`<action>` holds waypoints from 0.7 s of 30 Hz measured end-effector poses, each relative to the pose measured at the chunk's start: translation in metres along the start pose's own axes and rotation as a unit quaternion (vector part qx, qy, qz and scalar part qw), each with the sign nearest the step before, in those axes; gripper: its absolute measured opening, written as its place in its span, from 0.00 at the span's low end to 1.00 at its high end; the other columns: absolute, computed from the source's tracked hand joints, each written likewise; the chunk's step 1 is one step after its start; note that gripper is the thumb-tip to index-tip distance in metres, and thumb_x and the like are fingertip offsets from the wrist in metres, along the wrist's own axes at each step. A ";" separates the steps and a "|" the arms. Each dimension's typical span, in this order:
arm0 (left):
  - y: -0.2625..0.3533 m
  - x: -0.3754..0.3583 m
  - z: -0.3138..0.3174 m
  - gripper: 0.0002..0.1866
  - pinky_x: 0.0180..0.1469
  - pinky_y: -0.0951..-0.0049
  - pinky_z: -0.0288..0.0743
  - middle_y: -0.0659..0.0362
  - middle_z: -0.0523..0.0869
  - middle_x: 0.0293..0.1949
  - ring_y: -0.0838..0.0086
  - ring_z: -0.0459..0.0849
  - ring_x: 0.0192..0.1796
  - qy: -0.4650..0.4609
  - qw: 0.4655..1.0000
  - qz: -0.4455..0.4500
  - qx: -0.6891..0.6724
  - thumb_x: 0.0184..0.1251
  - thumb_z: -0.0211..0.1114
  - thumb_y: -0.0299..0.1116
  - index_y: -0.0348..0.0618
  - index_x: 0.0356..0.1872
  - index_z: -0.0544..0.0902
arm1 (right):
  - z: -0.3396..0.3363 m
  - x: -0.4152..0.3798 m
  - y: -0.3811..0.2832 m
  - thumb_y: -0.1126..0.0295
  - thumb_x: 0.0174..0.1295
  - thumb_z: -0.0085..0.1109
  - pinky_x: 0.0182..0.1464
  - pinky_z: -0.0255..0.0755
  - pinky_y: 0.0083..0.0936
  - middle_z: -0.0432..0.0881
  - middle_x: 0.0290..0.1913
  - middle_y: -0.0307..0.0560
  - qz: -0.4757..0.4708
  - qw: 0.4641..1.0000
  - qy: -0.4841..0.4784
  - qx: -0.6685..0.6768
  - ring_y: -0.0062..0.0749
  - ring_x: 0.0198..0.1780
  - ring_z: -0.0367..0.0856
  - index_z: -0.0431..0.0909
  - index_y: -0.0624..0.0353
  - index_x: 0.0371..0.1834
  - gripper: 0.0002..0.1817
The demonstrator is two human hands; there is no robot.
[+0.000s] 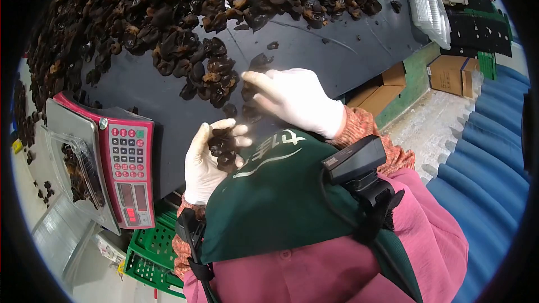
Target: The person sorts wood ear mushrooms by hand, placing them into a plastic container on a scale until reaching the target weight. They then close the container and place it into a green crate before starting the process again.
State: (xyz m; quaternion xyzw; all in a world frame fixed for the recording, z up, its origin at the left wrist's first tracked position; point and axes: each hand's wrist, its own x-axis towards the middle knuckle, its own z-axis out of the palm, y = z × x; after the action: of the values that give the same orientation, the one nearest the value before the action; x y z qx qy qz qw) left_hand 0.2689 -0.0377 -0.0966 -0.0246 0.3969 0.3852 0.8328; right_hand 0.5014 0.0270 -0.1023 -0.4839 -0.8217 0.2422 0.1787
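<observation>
My left hand (209, 160), in a white glove, curls around a small clump of dark wood ear mushrooms (223, 148) close to my apron. My gloved right hand (297, 98) reaches over the table edge, thumb and forefinger apart, with dark mushroom pieces by its fingertips. Just beyond both hands, a tongue of the large wood ear pile (168, 45) stretches towards me over the dark tabletop (337, 50). To the left, a red scale (130, 151) with a lit display carries a clear plastic tray (84, 177) part filled with mushrooms.
A stack of clear plastic trays (429, 14) stands at the table's far right corner. Below on the right are a cardboard box (452, 76) and blue draped sheeting (483, 174). A green crate (149, 252) sits low on my left, beneath the scale.
</observation>
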 end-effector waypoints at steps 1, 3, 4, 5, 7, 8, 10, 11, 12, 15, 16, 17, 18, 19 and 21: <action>-0.002 -0.001 -0.009 0.23 0.37 0.68 0.84 0.48 0.88 0.47 0.61 0.88 0.47 -0.004 1.000 0.003 -0.003 0.80 0.55 0.51 0.39 0.53 0.83 | 0.004 0.002 0.002 0.64 0.66 0.61 0.38 0.79 0.37 0.86 0.38 0.45 0.005 0.997 -0.050 -0.060 0.44 0.36 0.86 0.82 0.55 0.45 0.09; -0.004 -0.003 -0.022 0.22 0.37 0.68 0.84 0.48 0.88 0.47 0.61 0.88 0.47 -0.013 1.000 0.011 -0.013 0.80 0.55 0.50 0.39 0.52 0.83 | -0.001 0.002 -0.002 0.66 0.65 0.60 0.37 0.79 0.36 0.86 0.36 0.46 0.034 0.999 0.004 -0.009 0.45 0.35 0.86 0.81 0.56 0.43 0.09; -0.005 -0.004 -0.027 0.23 0.37 0.67 0.82 0.47 0.87 0.49 0.62 0.87 0.48 -0.016 0.999 0.012 -0.025 0.80 0.55 0.49 0.37 0.55 0.82 | -0.007 0.002 -0.004 0.66 0.65 0.60 0.36 0.79 0.35 0.86 0.34 0.46 0.048 0.998 0.028 0.017 0.46 0.34 0.86 0.81 0.57 0.43 0.08; -0.006 -0.006 -0.025 0.24 0.38 0.67 0.82 0.47 0.87 0.50 0.62 0.87 0.49 0.000 1.000 0.013 -0.022 0.80 0.55 0.50 0.38 0.56 0.82 | -0.019 0.002 -0.012 0.67 0.64 0.61 0.34 0.79 0.32 0.86 0.30 0.46 0.095 0.988 0.032 0.121 0.41 0.30 0.86 0.81 0.60 0.43 0.10; -0.002 -0.007 -0.011 0.25 0.40 0.65 0.83 0.48 0.86 0.52 0.63 0.86 0.50 0.027 0.999 0.014 -0.013 0.79 0.55 0.51 0.38 0.57 0.82 | -0.033 0.000 -0.027 0.67 0.65 0.62 0.34 0.77 0.29 0.85 0.29 0.44 0.187 0.950 -0.029 0.250 0.33 0.28 0.85 0.80 0.61 0.48 0.13; -0.001 -0.007 -0.004 0.28 0.44 0.63 0.83 0.48 0.85 0.54 0.64 0.85 0.52 0.034 0.999 0.010 -0.005 0.79 0.54 0.55 0.38 0.59 0.81 | -0.040 -0.001 -0.034 0.66 0.65 0.63 0.34 0.77 0.28 0.85 0.29 0.43 0.163 0.937 -0.102 0.293 0.31 0.28 0.84 0.79 0.61 0.52 0.15; -0.001 -0.008 0.004 0.29 0.45 0.63 0.82 0.48 0.85 0.54 0.64 0.85 0.52 0.036 0.998 0.004 -0.054 0.79 0.53 0.56 0.38 0.60 0.80 | -0.043 -0.001 -0.047 0.63 0.64 0.66 0.33 0.76 0.30 0.85 0.31 0.44 0.150 0.923 -0.192 0.299 0.33 0.28 0.83 0.76 0.58 0.60 0.23; -0.001 -0.007 0.003 0.28 0.43 0.64 0.81 0.49 0.85 0.54 0.64 0.85 0.51 0.019 0.996 -0.002 -0.083 0.79 0.53 0.55 0.38 0.59 0.81 | -0.034 -0.001 -0.044 0.63 0.63 0.66 0.34 0.77 0.32 0.85 0.32 0.44 0.114 0.960 -0.132 0.218 0.36 0.29 0.84 0.77 0.58 0.59 0.22; -0.001 -0.006 -0.003 0.27 0.42 0.65 0.81 0.50 0.86 0.52 0.64 0.86 0.50 0.017 0.998 -0.005 -0.066 0.79 0.54 0.54 0.39 0.58 0.81 | -0.018 -0.003 -0.034 0.63 0.62 0.67 0.34 0.77 0.33 0.84 0.33 0.45 0.076 0.985 -0.071 0.134 0.38 0.30 0.84 0.77 0.57 0.58 0.22; 0.000 -0.005 -0.020 0.23 0.39 0.68 0.81 0.51 0.87 0.50 0.63 0.87 0.48 0.009 0.997 -0.015 -0.074 0.79 0.55 0.51 0.40 0.55 0.82 | 0.008 -0.010 -0.013 0.65 0.61 0.66 0.37 0.77 0.38 0.82 0.35 0.46 0.014 1.000 -0.021 0.000 0.46 0.34 0.84 0.79 0.54 0.47 0.13; -0.001 -0.005 -0.024 0.23 0.39 0.67 0.81 0.51 0.87 0.50 0.63 0.87 0.49 0.008 0.997 -0.009 -0.076 0.79 0.55 0.51 0.40 0.55 0.82 | 0.010 -0.012 -0.013 0.65 0.61 0.65 0.37 0.77 0.38 0.82 0.35 0.47 0.008 1.000 -0.014 0.012 0.46 0.34 0.84 0.79 0.55 0.44 0.11; -0.001 -0.005 -0.026 0.23 0.39 0.67 0.82 0.50 0.87 0.51 0.62 0.87 0.49 0.008 0.997 -0.001 -0.079 0.79 0.55 0.51 0.40 0.56 0.82 | 0.011 -0.011 -0.014 0.66 0.61 0.65 0.37 0.77 0.39 0.82 0.35 0.47 0.001 1.000 -0.008 0.025 0.47 0.34 0.84 0.79 0.55 0.41 0.09; 0.000 -0.006 -0.025 0.27 0.42 0.65 0.82 0.50 0.87 0.53 0.62 0.86 0.51 0.038 0.999 0.013 -0.027 0.79 0.53 0.55 0.40 0.58 0.81 | 0.009 -0.008 -0.018 0.67 0.61 0.65 0.37 0.78 0.35 0.82 0.35 0.47 0.041 0.995 0.026 0.092 0.44 0.33 0.83 0.80 0.56 0.40 0.08; 0.001 -0.007 -0.019 0.28 0.43 0.64 0.82 0.50 0.87 0.54 0.61 0.86 0.52 0.046 0.998 0.017 -0.029 0.78 0.53 0.56 0.40 0.58 0.81 | -0.003 -0.003 -0.030 0.69 0.63 0.64 0.37 0.78 0.31 0.84 0.35 0.46 0.126 0.974 0.011 0.186 0.36 0.32 0.84 0.82 0.57 0.45 0.09; 0.005 -0.009 -0.002 0.31 0.45 0.63 0.82 0.50 0.86 0.55 0.61 0.86 0.53 0.061 0.997 0.024 -0.031 0.77 0.52 0.59 0.41 0.60 0.80 | -0.015 0.002 -0.040 0.70 0.68 0.64 0.36 0.77 0.23 0.87 0.37 0.41 0.159 0.920 -0.060 0.354 0.19 0.30 0.82 0.83 0.58 0.49 0.10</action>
State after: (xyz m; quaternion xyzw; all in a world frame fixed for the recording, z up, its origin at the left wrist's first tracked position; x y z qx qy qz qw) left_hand 0.2608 -0.0408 -0.0910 -0.0646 0.4351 0.4152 0.7963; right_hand 0.4799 0.0156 -0.0671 -0.4977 -0.6039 0.5712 0.2475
